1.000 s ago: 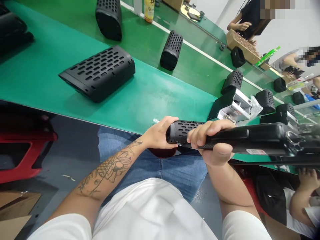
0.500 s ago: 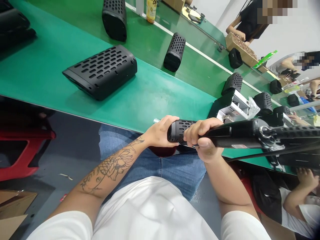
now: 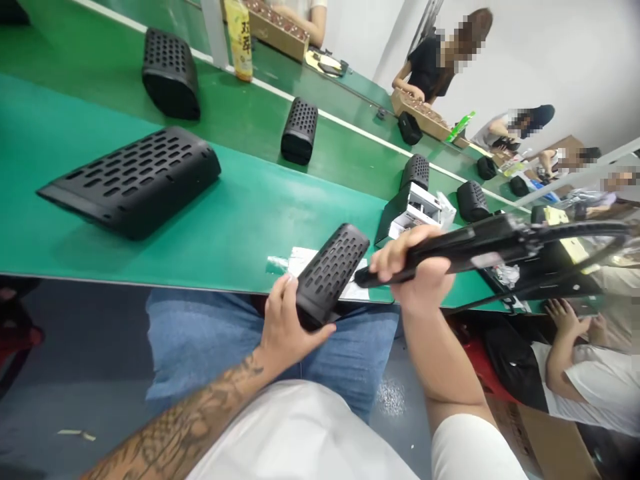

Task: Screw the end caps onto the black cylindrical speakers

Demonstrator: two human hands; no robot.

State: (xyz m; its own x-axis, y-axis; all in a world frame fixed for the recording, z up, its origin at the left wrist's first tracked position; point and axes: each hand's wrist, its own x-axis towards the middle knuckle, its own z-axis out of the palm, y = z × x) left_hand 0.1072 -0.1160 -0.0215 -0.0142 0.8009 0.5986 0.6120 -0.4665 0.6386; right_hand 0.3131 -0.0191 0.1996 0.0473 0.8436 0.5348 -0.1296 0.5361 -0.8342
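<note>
My left hand [image 3: 290, 323] grips the lower end of a black perforated housing [image 3: 334, 272], which tilts up to the right over the table's front edge. The fingers lie along its left side, the thumb under its lower end. In my right hand [image 3: 417, 263], fingers wrap round a black electric screwdriver [image 3: 463, 245], with its tip end pointing left toward the housing's right side. A cord and a coiled line run from its back end to the right. Whether the tip touches the housing I cannot tell. A white sheet [image 3: 303, 259] lies under the housing.
A larger black perforated housing [image 3: 135, 177] lies on the green table [image 3: 250, 220] to the left. Further housings [image 3: 300, 130] stand on the green strip beyond. A black-and-silver box [image 3: 410, 210] sits past my right hand. A yellow bottle [image 3: 240, 40] stands at the back. Co-workers sit right and opposite.
The housing in my left hand has swung from lying level to tilted up rightward, and its far end now shows clear of the screwdriver. The view has shifted right.
</note>
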